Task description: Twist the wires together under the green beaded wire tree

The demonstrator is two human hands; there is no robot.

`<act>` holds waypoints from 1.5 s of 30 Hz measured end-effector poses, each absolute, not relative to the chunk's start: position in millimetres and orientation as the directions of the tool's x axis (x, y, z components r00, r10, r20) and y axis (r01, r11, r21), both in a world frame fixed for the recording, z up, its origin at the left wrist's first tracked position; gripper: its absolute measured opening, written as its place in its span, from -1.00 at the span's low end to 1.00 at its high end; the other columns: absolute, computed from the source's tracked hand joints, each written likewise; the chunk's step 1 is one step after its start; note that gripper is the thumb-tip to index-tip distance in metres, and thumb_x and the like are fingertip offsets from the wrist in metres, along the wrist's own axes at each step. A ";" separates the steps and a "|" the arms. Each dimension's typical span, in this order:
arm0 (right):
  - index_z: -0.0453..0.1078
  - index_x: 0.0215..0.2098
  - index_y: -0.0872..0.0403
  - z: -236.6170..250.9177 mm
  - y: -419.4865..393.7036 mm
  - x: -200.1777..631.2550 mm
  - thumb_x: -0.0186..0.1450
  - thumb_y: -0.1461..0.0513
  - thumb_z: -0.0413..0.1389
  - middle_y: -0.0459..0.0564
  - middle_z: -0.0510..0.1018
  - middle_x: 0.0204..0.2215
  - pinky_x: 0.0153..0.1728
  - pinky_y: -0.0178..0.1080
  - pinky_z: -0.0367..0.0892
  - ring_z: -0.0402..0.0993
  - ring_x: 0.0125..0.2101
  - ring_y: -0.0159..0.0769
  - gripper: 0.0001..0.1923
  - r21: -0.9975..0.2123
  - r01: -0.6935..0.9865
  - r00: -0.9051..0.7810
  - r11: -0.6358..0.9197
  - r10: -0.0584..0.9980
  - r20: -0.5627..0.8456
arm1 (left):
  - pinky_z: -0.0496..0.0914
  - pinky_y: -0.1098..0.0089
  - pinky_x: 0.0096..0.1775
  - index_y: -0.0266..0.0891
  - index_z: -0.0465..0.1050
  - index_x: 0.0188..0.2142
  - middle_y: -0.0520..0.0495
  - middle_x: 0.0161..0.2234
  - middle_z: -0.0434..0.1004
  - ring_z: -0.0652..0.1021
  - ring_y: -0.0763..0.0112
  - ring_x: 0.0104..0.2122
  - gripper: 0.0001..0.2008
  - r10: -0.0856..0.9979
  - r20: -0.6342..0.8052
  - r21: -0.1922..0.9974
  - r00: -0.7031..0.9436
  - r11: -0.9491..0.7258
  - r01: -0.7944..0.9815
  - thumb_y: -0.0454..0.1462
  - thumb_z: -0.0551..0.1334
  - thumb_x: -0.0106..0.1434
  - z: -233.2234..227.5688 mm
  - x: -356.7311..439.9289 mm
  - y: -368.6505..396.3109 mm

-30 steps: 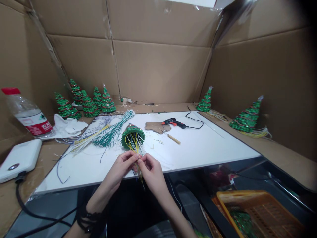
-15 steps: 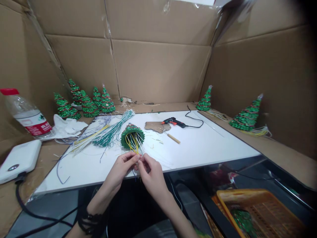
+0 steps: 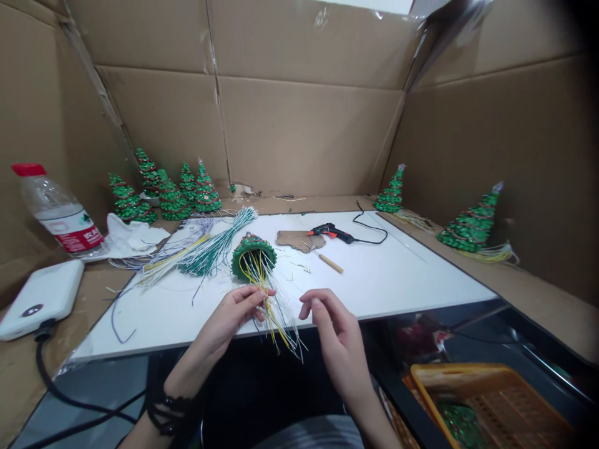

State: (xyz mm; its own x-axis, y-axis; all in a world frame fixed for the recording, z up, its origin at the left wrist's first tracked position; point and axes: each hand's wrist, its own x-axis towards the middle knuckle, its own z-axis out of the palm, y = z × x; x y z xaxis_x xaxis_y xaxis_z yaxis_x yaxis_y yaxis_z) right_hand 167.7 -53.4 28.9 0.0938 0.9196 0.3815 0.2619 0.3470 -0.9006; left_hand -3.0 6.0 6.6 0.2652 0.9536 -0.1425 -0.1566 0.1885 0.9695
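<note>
A small green Christmas tree (image 3: 238,265) lies on its side on the white board, its hollow base facing me. Yellow and white wires (image 3: 275,317) spill out of that base toward the board's front edge. My left hand (image 3: 243,305) pinches part of these wires between thumb and fingers, just below the tree's opening. To the right of the wires, my right hand (image 3: 334,324) is held apart from them, with its fingers bent, thumb and forefinger separated and nothing between them. The loose wire ends fan out between the two hands.
Bundled green and white wires (image 3: 215,246) lie left of the tree. Beyond it are a glue gun (image 3: 334,232), torn cardboard (image 3: 294,239) and a wooden-handled tool (image 3: 331,263). Finished trees (image 3: 472,221) stand at both sides. A bottle (image 3: 70,224), power bank (image 3: 44,299) and orange basket (image 3: 491,374) flank the board.
My right hand has let go of the wires and moved right, away from my left hand. The wire ends now hang spread out. My left hand keeps its pinch.
</note>
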 end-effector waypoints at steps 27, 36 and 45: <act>0.33 -0.50 0.10 10.7 -18.9 143.8 0.26 0.01 -0.07 -0.15 0.32 -0.72 -0.58 -0.39 0.03 0.21 -0.64 -0.42 -0.62 -0.872 0.483 -0.174 0.082 0.985 -0.004 | 0.27 0.49 -0.36 -0.29 0.54 -0.39 -0.08 -0.34 0.57 0.41 0.52 -0.47 -0.81 0.936 -0.173 0.939 0.307 0.252 -0.236 -0.21 0.33 0.01 4.1 -6.7 8.1; 0.35 -0.56 0.12 5.0 -15.1 141.9 0.21 0.17 0.02 -0.14 0.30 -0.64 -0.58 -0.41 0.05 0.15 -0.58 -0.43 -0.76 -0.872 0.425 -0.274 0.243 0.953 0.132 | 0.28 0.48 -0.35 -0.31 0.50 -0.49 -0.13 -0.24 0.57 0.42 0.51 -0.46 -0.85 0.933 -0.142 0.938 0.332 0.234 -0.256 -0.23 0.31 0.05 3.4 -6.5 8.6; 0.30 -0.46 0.12 3.8 -13.6 147.0 0.23 0.20 -0.03 -0.12 0.35 -0.56 -0.48 -0.37 0.14 0.23 -0.52 -0.41 -0.82 -0.970 0.208 -0.312 0.125 0.948 0.055 | 0.29 0.47 -0.34 -0.32 0.44 -0.50 -0.12 -0.32 0.55 0.36 0.56 -0.52 -0.85 0.937 -0.127 0.933 0.327 0.225 -0.282 -0.24 0.31 0.05 2.6 -6.1 7.4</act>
